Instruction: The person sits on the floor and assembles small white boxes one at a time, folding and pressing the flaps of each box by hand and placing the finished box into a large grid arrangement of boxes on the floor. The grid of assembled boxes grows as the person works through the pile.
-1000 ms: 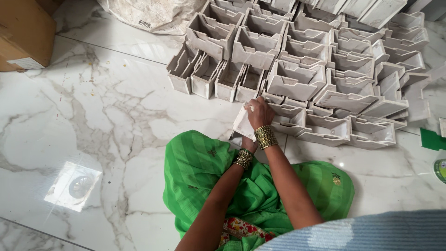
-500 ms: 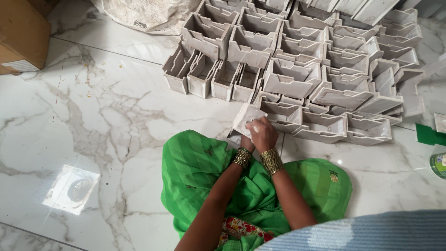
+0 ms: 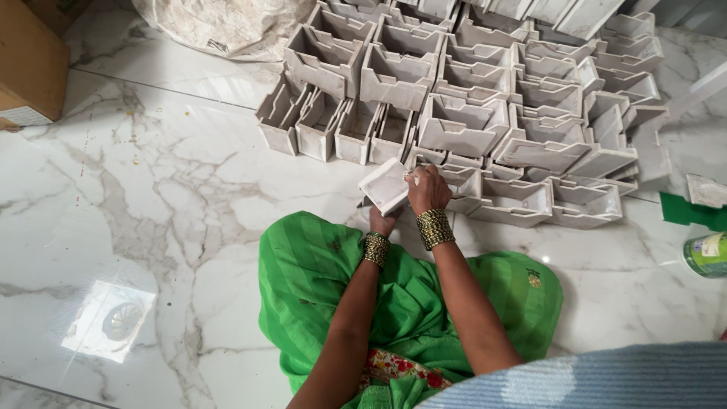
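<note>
I sit on a marble floor in green clothing, both wrists wearing bangles. My left hand (image 3: 383,221) holds a small white box-shaped tray (image 3: 385,185) from underneath, just in front of my knees. My right hand (image 3: 428,190) grips the tray's right edge, fingers curled over it. Right beyond the held tray lies a big spread of similar white trays (image 3: 462,121), stacked and laid side by side in rows.
A white sack (image 3: 227,26) lies at the back, a brown cardboard box (image 3: 30,64) at the far left. A green flat piece (image 3: 685,212) and a green can (image 3: 708,254) sit at the right. A square floor drain (image 3: 110,322) is at the lower left.
My right hand came back from the tray pile toward my knees. Both hands now hold one white tray, turned up and tilted in front of me.
</note>
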{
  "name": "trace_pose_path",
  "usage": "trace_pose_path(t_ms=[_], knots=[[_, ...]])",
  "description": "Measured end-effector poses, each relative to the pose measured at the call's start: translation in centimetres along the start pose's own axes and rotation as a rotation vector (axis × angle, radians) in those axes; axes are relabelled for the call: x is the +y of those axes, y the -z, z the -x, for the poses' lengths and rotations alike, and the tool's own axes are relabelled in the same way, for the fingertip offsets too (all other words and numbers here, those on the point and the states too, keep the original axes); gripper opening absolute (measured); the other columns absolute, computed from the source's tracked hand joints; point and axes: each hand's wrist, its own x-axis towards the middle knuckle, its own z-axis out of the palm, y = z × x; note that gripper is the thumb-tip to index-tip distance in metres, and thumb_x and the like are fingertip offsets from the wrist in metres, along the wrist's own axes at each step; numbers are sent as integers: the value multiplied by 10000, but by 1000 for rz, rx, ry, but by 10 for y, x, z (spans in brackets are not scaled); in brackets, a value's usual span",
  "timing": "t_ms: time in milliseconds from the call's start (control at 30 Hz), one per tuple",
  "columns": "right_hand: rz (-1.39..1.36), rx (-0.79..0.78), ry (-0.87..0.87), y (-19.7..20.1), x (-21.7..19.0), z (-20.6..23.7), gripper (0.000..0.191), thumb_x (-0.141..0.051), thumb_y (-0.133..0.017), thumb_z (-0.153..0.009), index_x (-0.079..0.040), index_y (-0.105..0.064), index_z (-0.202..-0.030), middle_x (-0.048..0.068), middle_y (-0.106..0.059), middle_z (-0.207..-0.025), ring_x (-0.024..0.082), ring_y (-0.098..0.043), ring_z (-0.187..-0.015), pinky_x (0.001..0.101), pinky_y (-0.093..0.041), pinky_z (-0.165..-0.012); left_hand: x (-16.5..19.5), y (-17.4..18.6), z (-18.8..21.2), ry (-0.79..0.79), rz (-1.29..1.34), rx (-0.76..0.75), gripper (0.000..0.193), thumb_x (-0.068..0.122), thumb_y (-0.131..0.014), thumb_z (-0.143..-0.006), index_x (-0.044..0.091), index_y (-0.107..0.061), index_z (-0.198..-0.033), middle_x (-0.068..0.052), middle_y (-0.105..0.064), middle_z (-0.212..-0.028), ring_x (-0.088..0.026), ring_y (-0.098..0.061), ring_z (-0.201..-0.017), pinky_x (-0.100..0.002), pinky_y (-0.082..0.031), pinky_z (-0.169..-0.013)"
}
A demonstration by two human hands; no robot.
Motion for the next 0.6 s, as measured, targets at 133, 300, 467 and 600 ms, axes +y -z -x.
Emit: trace_pose_path(t_ms=[133, 300, 467, 600], knots=[[35, -70, -42, -2, -3, -2, 152, -271, -816, -802, -159, -714, -811, 50, -675, -954, 345, -693, -850, 528, -515, -664, -2, 5, 5, 113, 80, 147, 360, 194, -917, -791, -10, -780, -1055, -120, -813, -962, -205, -782, -826, -319, -603, -775], [3, -70, 9, -8, -8, 7, 152, -270, -807, -799, -154, -710, -783, 68, -668, -916, 355, -687, -838, 522, -524, -670, -3, 12, 0, 197, 505, 405, 345, 156, -796, -869, -19, -684, -1145, -78, -739, -971, -141, -662, -816, -309, -554, -728], [-24, -141, 84, -8, -6, 31, 132, -245, -784, -834, -142, -707, -806, 61, -656, -900, 334, -683, -821, 510, -517, -646, -2, 19, -6, 178, 559, 517, 237, 197, -682, -1024, -30, -640, -1076, -48, -661, -919, -119, -566, -818, -284, -485, -738], [-136, -123, 210, -1, -7, 66, 80, -201, -768, -808, -164, -700, -790, 39, -631, -857, 293, -680, -811, 454, -540, -659, -2, 24, -13, 159, 596, 501, 277, 257, -600, -1010, -14, -638, -1048, -45, -666, -897, -134, -587, -807, -289, -495, -738]])
